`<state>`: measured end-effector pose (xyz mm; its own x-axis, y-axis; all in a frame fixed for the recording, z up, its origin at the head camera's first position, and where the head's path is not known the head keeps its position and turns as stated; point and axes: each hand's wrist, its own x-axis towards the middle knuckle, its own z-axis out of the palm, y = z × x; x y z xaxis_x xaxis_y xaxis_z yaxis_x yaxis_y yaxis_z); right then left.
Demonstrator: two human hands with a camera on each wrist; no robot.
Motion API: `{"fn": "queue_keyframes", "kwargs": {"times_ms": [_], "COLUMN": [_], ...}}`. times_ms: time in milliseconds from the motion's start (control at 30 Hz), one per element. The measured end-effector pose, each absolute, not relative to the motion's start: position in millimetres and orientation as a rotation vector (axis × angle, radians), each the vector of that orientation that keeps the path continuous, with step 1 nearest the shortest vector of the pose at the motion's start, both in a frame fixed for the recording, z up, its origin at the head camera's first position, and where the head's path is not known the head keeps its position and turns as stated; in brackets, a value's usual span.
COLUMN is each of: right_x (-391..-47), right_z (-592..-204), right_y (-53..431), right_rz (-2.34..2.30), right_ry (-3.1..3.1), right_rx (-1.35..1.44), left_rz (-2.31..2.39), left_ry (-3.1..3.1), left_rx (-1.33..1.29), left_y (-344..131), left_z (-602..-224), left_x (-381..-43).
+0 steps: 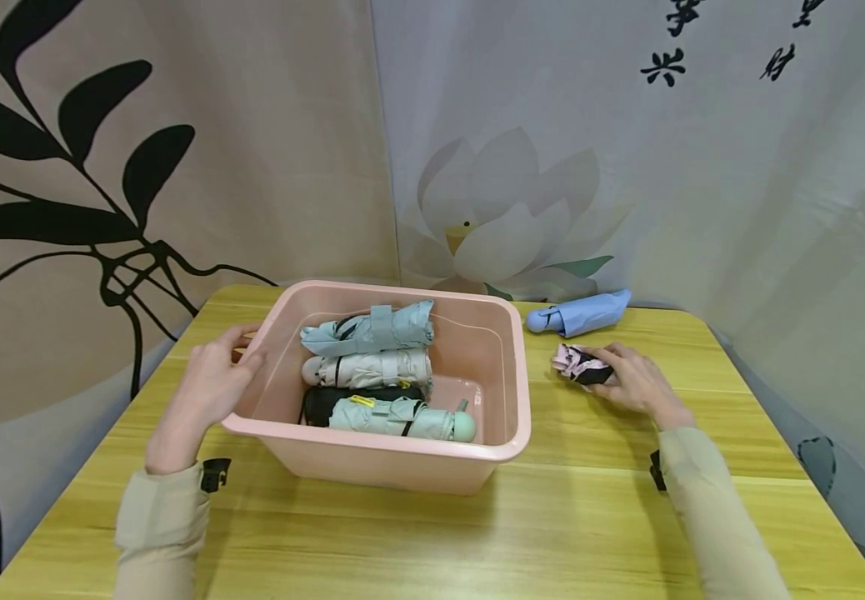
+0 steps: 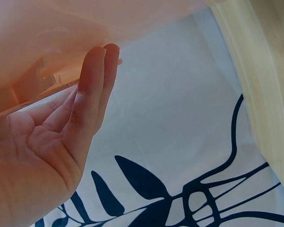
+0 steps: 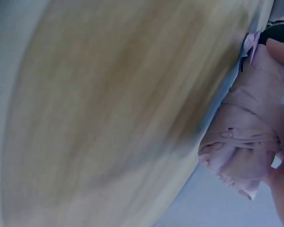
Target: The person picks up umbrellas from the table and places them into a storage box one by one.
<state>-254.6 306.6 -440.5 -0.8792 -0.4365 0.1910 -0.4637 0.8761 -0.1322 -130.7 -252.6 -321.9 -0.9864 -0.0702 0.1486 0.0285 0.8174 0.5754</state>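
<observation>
My left hand [image 1: 217, 379] holds the left rim of a pink plastic bin [image 1: 395, 462]; in the left wrist view its fingers [image 2: 92, 80] lie along the outer wall. Inside lie several folded umbrellas: a light blue one [image 1: 372, 329], a whitish one [image 1: 380, 367], a mostly hidden black one [image 1: 320, 406] and a pale green one [image 1: 395, 418] with a round handle end. Right of the bin, my right hand [image 1: 638, 379] grips a pink-and-black folded umbrella [image 1: 578, 364] close over the table. The right wrist view shows its wrapped pink cloth [image 3: 255, 113].
A blue folded umbrella [image 1: 586, 314] lies on the wooden table [image 1: 590, 533] near the back edge, just behind my right hand. Printed curtains [image 1: 290, 150] hang right behind the table.
</observation>
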Motion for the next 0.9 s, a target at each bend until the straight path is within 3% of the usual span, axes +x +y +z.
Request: {"fn": "queue_keyframes", "kwargs": {"times_ms": [900], "right_x": [-249.8], "right_z": [-393.5], "right_y": [284.3], "right_rz": [0.1], "right_ry": [-2.562], "right_rx": [0.712], "left_rz": [-0.909], "left_ry": [-2.823], "left_rx": [0.026], "left_y": [-252.6], "left_z": [-321.8], "left_x": [-129.9]}}
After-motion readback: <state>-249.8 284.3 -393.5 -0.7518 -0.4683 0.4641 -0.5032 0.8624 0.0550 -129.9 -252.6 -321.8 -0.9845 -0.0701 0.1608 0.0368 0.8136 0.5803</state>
